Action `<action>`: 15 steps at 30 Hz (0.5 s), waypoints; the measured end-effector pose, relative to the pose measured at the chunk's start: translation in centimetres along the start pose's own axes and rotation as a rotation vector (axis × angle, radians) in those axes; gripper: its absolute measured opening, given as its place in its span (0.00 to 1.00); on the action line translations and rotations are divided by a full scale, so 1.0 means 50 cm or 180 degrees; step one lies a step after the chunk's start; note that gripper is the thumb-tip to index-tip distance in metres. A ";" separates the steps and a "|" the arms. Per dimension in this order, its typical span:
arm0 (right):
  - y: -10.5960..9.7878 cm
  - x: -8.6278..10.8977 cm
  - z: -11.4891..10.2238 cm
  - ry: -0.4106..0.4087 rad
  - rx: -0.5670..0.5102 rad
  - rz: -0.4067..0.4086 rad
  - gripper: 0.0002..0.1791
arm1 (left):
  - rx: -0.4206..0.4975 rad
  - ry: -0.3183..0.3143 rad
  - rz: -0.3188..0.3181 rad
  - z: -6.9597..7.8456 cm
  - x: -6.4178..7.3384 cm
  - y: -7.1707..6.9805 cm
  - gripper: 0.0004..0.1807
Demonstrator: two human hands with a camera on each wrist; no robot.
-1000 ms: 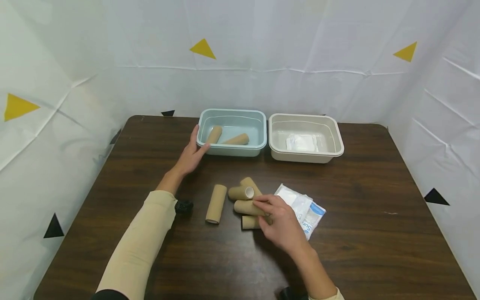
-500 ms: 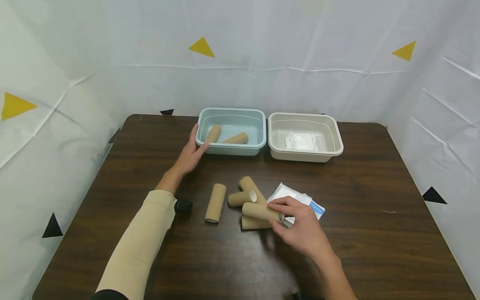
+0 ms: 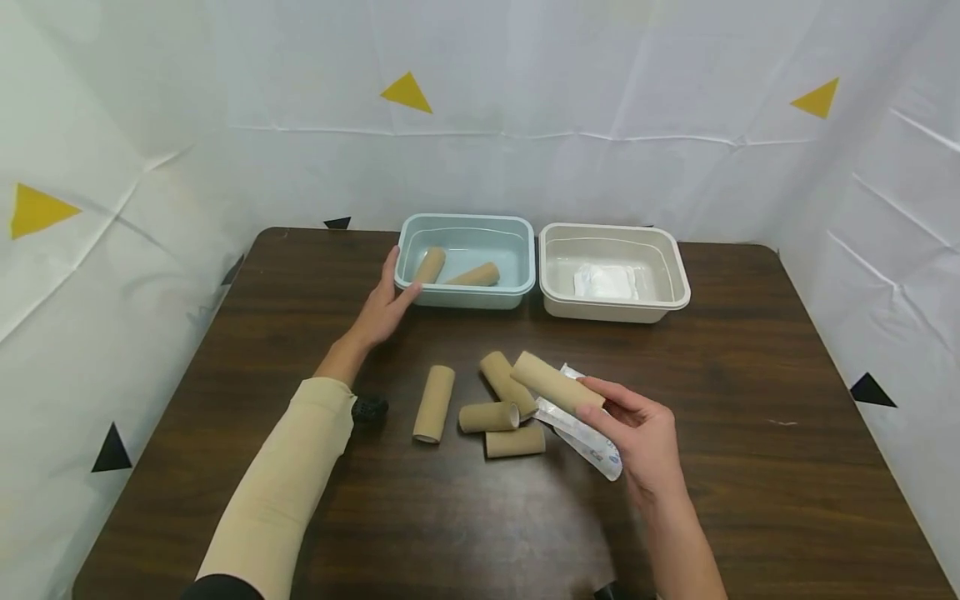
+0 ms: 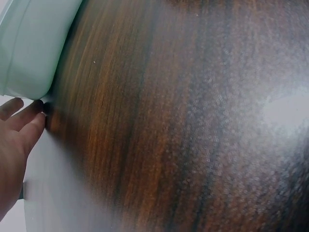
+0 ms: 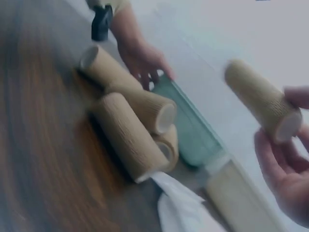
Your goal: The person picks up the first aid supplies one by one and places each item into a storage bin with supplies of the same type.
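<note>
My right hand [image 3: 648,437] pinches one end of a cardboard tube [image 3: 557,382], raised and tilted above the table. The same tube [image 5: 260,96] shows in the right wrist view, thumb and fingers round its near end. Below it, several more cardboard tubes [image 3: 489,417] lie loosely together, with another tube [image 3: 433,404] apart to the left. My left hand [image 3: 378,312] rests with extended fingers against the left side of a light blue plastic tub [image 3: 480,297]. Two tubes [image 3: 476,275] lie inside that tub. Packets in white and blue wrapping [image 3: 581,435] lie partly behind the raised tube.
A beige tub [image 3: 607,312] stands right beside the blue one, holding a white packet [image 3: 606,282]. Both are near the back edge of the dark wooden table [image 3: 750,467]. White sheeting [image 3: 570,75] with yellow and black triangles surrounds the table.
My right hand has lifted the tube off the pile and moved it up and right. The tubes left in the pile have shifted slightly. My left hand stays at the blue tub.
</note>
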State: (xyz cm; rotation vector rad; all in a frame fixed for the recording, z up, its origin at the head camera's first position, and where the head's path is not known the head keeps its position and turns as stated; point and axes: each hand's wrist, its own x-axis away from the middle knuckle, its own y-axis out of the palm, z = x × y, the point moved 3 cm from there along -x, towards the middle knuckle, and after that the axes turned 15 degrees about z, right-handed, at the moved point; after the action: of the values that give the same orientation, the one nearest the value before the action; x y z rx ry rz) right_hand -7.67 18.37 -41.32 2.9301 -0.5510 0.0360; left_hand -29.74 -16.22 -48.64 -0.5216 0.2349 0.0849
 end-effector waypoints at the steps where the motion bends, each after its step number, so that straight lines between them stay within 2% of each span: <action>1: -0.002 -0.004 0.007 0.0246 -0.0229 0.0072 0.15 | 0.0012 -0.0010 0.0008 -0.001 0.001 0.001 0.41; 5: -0.011 -0.015 0.030 0.1059 -0.1044 0.0233 0.13 | 0.0028 -0.0021 0.0019 -0.002 0.002 0.001 0.41; 8: -0.015 -0.021 0.040 0.1402 -0.1316 0.0265 0.11 | 0.0028 -0.0012 0.0010 -0.001 0.002 0.001 0.41; 11: -0.013 -0.029 0.044 0.1467 -0.1341 0.0229 0.10 | 0.0030 -0.0001 0.0011 0.002 0.001 0.001 0.42; 15: 0.000 -0.048 0.042 0.1316 -0.1214 0.0229 0.09 | 0.0019 -0.0007 -0.0007 0.004 0.001 0.000 0.42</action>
State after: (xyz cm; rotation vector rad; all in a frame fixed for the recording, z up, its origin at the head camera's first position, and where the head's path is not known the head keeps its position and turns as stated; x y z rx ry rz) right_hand -9.91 18.91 -43.51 2.4349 -0.5248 0.4768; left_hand -29.67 -16.14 -48.48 -0.5159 0.2323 0.0827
